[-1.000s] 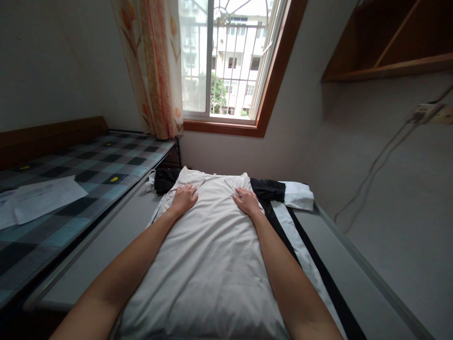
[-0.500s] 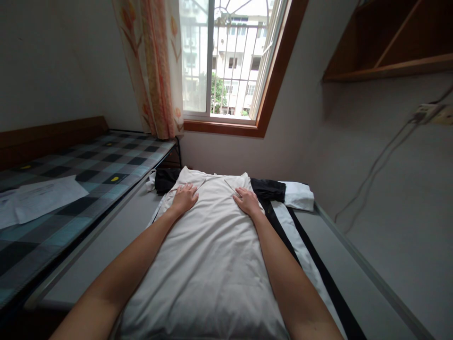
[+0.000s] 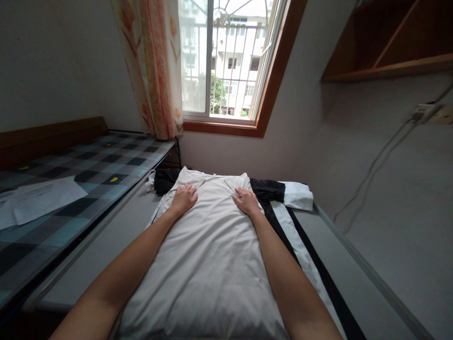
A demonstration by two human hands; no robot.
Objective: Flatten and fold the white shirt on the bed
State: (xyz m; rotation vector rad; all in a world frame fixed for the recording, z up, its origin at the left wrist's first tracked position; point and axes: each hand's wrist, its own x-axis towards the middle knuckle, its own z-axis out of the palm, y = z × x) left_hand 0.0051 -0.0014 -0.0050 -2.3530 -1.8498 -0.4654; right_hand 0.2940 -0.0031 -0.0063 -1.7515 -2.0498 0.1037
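A white garment (image 3: pixel 208 245) lies spread lengthwise on the grey table (image 3: pixel 95 264), its narrower end toward the window and diagonal creases running across it. My left hand (image 3: pixel 184 197) rests flat on its upper left side, fingers stretched forward. On the upper right side lies my right hand (image 3: pixel 246 200), palm down with the fingers extended. Neither hand grips the cloth. Beneath and beside the garment shows black and white clothing (image 3: pixel 267 189), with a folded white part (image 3: pixel 299 195) at the far right. The near end of the garment is cut off by the frame.
To the left stands a bed with a checked cover (image 3: pixel 141 158) and papers (image 3: pixel 49 198) on it. A window (image 3: pixel 230 71) with a floral curtain (image 3: pixel 159 71) is ahead. At the upper right hangs a wooden shelf (image 3: pixel 389 71), above a cable (image 3: pixel 375 163) along the wall.
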